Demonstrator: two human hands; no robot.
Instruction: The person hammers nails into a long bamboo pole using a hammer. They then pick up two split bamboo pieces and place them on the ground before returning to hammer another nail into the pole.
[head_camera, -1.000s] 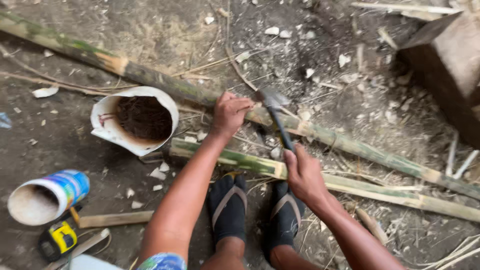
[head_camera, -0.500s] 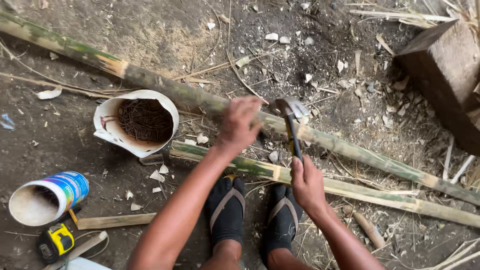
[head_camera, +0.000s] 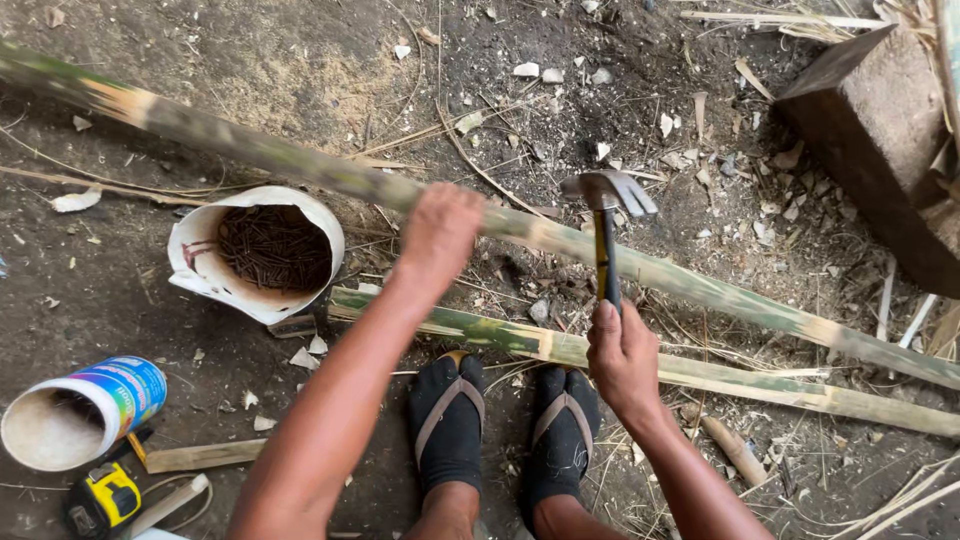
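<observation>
My right hand (head_camera: 622, 358) grips the dark handle of a claw hammer (head_camera: 606, 215), whose metal head is raised over a long green bamboo pole (head_camera: 250, 148) that runs diagonally across the dirt. My left hand (head_camera: 441, 229) is closed on top of that pole, left of the hammer head; what its fingers pinch is hidden. A second, split bamboo strip (head_camera: 700, 372) lies nearer me, just ahead of my two feet in dark socks and sandals (head_camera: 505, 435).
A torn white tub of rusty nails (head_camera: 262, 252) sits left of my left arm. A toppled can (head_camera: 78, 410) and a yellow tape measure (head_camera: 102, 498) lie at lower left. A dark wooden block (head_camera: 880, 130) stands upper right. Chips and bamboo scraps litter the soil.
The hammer has swung from leaning left to nearly upright, its head higher. My left hand stays on the pole. The camera has shifted slightly.
</observation>
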